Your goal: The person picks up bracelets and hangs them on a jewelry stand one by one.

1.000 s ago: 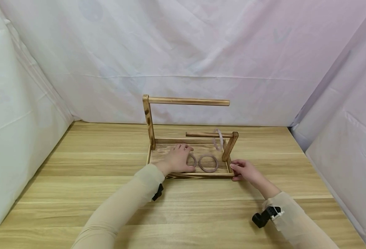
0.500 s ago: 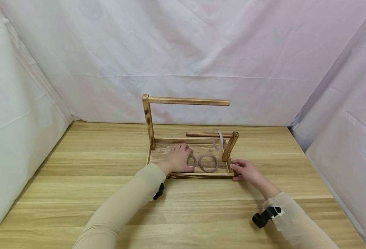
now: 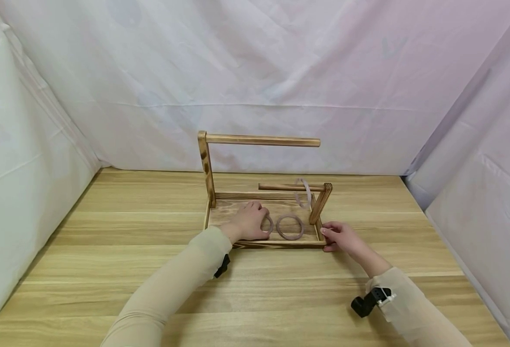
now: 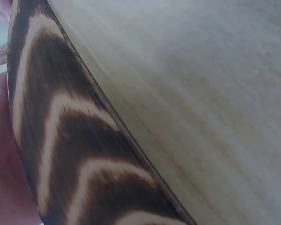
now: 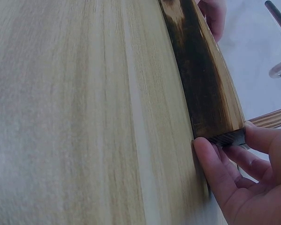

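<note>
A wooden bangle stand has a shallow tray base [image 3: 276,245], a tall post with a long rod [image 3: 263,140] and a short post with a lower rod [image 3: 276,187]. My left hand [image 3: 248,221] reaches into the tray, thumb and fingers around a pale purplish bangle [image 3: 270,224] that it partly hides. Another bangle [image 3: 290,227] lies flat beside it. A third bangle [image 3: 308,193] hangs on the lower rod. At the tray's front right corner, my right hand [image 3: 339,237] grips the edge; the right wrist view shows its thumb and fingers [image 5: 215,166] on that corner.
The stand sits on a light wood-grain table [image 3: 255,294]. Pale fabric curtains [image 3: 255,72] enclose the back and both sides. In the left wrist view the tray's dark-grained front wall [image 4: 79,140] blocks most of the hand.
</note>
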`<state>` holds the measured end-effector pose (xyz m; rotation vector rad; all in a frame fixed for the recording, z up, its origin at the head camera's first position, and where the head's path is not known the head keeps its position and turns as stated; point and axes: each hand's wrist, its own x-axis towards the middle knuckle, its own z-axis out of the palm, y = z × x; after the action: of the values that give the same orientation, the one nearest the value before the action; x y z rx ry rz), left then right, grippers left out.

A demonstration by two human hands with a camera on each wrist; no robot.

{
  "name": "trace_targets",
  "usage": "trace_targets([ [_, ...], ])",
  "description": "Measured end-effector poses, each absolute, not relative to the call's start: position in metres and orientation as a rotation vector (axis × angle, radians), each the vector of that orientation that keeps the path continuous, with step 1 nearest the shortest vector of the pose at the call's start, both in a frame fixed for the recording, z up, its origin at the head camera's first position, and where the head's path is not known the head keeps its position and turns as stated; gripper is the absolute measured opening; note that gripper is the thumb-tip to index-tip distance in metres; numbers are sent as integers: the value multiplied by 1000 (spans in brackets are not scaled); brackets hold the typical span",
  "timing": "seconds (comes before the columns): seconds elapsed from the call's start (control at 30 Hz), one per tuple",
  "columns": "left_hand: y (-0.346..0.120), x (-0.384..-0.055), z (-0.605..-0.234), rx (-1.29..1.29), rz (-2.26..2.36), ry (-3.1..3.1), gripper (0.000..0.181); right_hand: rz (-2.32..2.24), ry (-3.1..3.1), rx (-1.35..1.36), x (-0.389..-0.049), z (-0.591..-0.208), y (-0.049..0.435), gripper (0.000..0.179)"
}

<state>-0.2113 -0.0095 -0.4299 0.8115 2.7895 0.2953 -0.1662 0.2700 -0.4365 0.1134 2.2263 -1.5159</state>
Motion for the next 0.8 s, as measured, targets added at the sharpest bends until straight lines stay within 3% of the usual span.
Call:
trace_targets([
  [0.8, -18, -219, -416, 713, 579, 2775, 63, -1504, 2221, 121, -166, -434, 269, 49],
])
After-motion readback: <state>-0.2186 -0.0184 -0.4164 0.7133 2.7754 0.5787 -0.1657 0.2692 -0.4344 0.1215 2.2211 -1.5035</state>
